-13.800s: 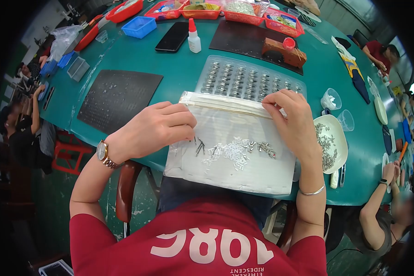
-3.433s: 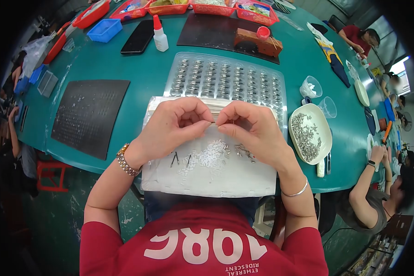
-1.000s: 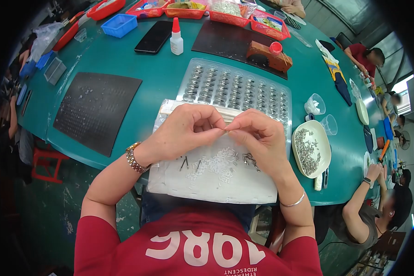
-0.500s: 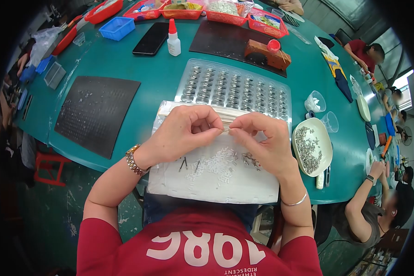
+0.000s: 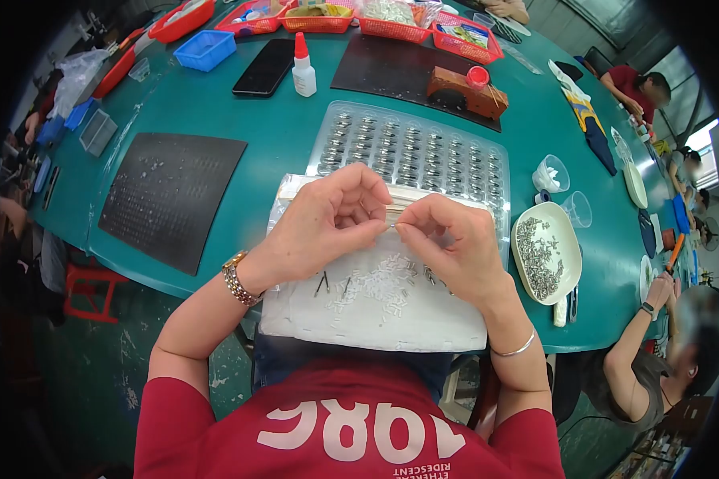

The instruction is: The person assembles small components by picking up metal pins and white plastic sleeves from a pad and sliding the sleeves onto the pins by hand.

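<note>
My right hand (image 5: 455, 239) has its thumb and index finger pinched at a tiny piece, too small to make out. Facing it, my left hand (image 5: 331, 211) has its index finger raised apart from the thumb and its other fingers curled. The left thumb tip lies close beside the right fingertips. Both hands are above a white padded board (image 5: 359, 323) that rests at the table edge. Small white tube-like pieces (image 5: 383, 279) are heaped on it below my hands. A few thin dark pins (image 5: 322, 283) lie to their left, and small metal parts are partly hidden under my right hand.
Beyond the board is a clear tray (image 5: 387, 148) with rows of metal parts. A pale dish (image 5: 569, 267) of small metal pieces stands right, near clear cups (image 5: 553, 172). Left lies a black mat (image 5: 176, 199); behind are a glue bottle (image 5: 303, 76) and phone (image 5: 264, 68). Co-workers sit at right.
My left index finger has lifted away from the thumb, where they were pinched together before. My right hand keeps its pinch. The whole view has shifted slightly.
</note>
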Available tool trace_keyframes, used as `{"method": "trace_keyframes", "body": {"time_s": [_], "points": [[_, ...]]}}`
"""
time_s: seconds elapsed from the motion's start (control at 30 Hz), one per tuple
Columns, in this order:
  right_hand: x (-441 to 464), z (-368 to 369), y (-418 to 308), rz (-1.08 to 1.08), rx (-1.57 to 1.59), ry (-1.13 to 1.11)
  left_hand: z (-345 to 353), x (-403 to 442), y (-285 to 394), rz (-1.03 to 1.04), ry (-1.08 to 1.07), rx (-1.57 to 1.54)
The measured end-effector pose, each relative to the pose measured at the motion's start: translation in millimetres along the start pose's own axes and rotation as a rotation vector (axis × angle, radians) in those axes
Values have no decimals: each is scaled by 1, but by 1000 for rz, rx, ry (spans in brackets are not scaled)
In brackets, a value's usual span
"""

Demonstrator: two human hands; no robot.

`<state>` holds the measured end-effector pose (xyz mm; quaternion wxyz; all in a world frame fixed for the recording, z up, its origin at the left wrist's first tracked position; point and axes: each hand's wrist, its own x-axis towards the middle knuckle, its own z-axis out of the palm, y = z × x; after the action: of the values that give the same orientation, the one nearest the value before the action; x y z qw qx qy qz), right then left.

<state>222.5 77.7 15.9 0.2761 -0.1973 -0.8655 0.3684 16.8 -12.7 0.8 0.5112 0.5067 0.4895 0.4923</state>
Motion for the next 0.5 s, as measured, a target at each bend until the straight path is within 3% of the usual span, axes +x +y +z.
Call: {"method": "trace_keyframes", "body": {"time_s": [0.43, 0.5], "points": [[0, 2, 1, 122, 91, -50, -3, 3, -3, 35, -65, -48], [-1, 8, 7, -4, 82, -35, -5, 2, 0, -8, -82, -56]]}}
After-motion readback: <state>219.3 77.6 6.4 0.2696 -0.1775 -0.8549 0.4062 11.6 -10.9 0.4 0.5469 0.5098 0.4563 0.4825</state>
